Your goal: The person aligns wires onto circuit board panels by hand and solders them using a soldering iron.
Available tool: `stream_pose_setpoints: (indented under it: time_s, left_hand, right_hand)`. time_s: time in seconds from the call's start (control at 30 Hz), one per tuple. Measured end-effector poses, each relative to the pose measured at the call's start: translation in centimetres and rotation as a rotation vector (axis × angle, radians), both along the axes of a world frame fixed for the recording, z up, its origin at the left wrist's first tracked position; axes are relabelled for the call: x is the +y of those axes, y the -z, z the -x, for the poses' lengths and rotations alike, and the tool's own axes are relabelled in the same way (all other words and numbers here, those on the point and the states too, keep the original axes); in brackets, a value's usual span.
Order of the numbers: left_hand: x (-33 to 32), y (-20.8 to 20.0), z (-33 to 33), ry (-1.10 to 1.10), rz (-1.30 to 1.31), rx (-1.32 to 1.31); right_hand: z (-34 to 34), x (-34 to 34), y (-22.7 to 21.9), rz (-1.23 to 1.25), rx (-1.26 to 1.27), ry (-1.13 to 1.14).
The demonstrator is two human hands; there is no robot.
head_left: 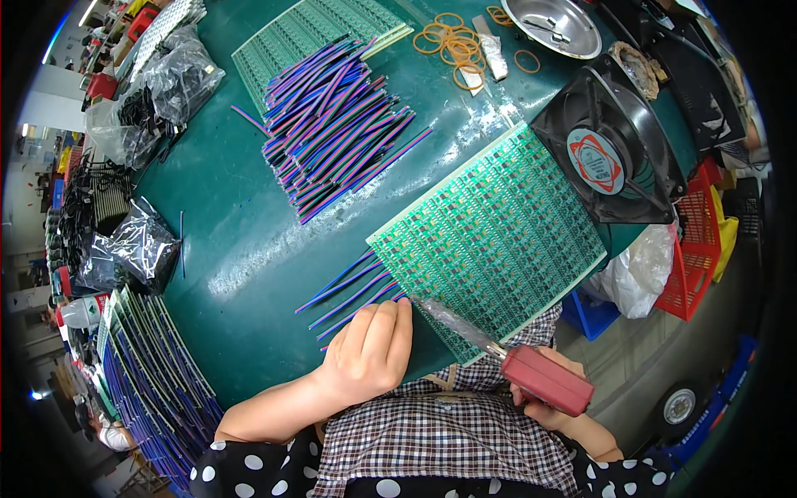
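A green circuit board panel (498, 236) lies slantwise across the near part of the table, covered in rows of small components. Several ribbon wires (344, 282) in blue, pink and black stick out from its left edge. My left hand (369, 344) is closed at the panel's lower left edge, pinching the end of one such wire between thumb and fingers. In my right hand (541, 412) is a red soldering gun (552, 382). Its wrapped shaft reaches left over the panel, with the tip close to my left fingertips. Whether the tip touches the board I cannot tell.
Beyond the panel, a large pile of cut ribbon wires (336, 124) rests partly on another board panel (311, 25). A black fan (610, 149) stands right. Rubber bands (457, 51) and a metal dish (552, 25) lie far right. Wired boards (154, 382) are stacked at left.
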State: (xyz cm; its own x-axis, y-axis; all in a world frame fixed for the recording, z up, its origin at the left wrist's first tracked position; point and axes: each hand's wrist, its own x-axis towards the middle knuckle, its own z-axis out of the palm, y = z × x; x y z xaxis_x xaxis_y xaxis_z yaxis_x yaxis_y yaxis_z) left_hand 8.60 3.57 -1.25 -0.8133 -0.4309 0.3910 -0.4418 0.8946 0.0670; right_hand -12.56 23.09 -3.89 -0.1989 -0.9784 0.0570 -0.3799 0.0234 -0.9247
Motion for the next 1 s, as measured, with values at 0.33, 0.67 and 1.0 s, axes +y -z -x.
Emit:
stream_pose_setpoints:
  time_s: [0.33, 0.67, 1.0]
  left_hand:
    - [-0.3, -0.4, -0.1, 0.037, 0.038, -0.074]
    - [0.5, -0.5, 0.1, -0.038, -0.044, -0.056]
    - [0.3, -0.2, 0.1, -0.009, 0.004, -0.02]
  right_hand:
    - [0.1, 0.3, -0.8, -0.013, -0.077, 0.041]
    - [0.2, 0.1, -1.7, -0.18, -0.292, 0.074]
    - [0.0, 0.0, -0.9, -0.048, -0.111, 0.02]
